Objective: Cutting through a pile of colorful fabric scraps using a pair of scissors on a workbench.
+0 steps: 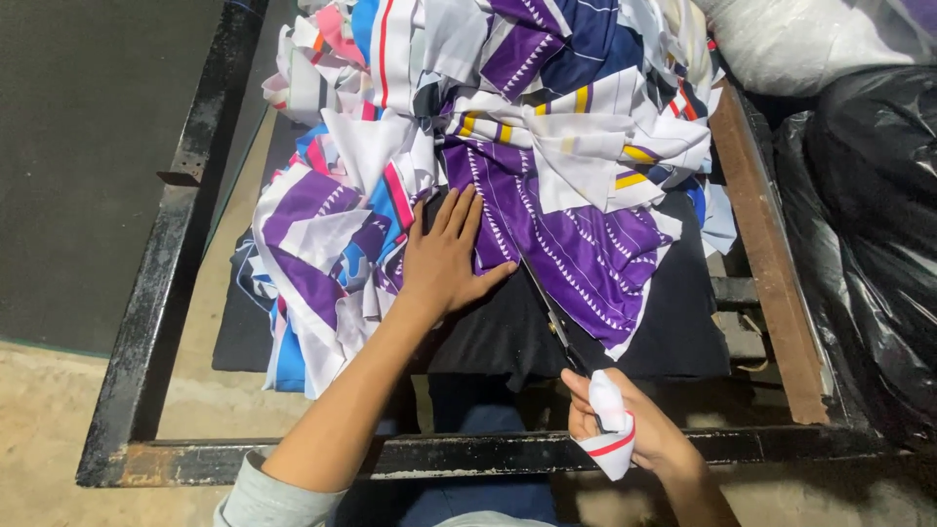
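Observation:
My left hand [444, 259] lies flat, fingers spread, pressing a purple and white patterned fabric piece [576, 249] onto a black cloth [673, 322]. My right hand [625, 420] grips the handles of scissors [549, 307], which are wrapped in white cloth with a red stripe. The blades point up and away, running along the purple fabric's lower edge beside my left thumb. A heap of white, purple, blue and pink fabric scraps [488, 88] covers the far part of the surface.
A black metal frame [166, 263] borders the work surface at left and front, and a rusty brown rail [766, 244] runs down the right. Black plastic bags [869, 224] sit at right, a white sack [810, 39] at top right. Dark flooring lies at left.

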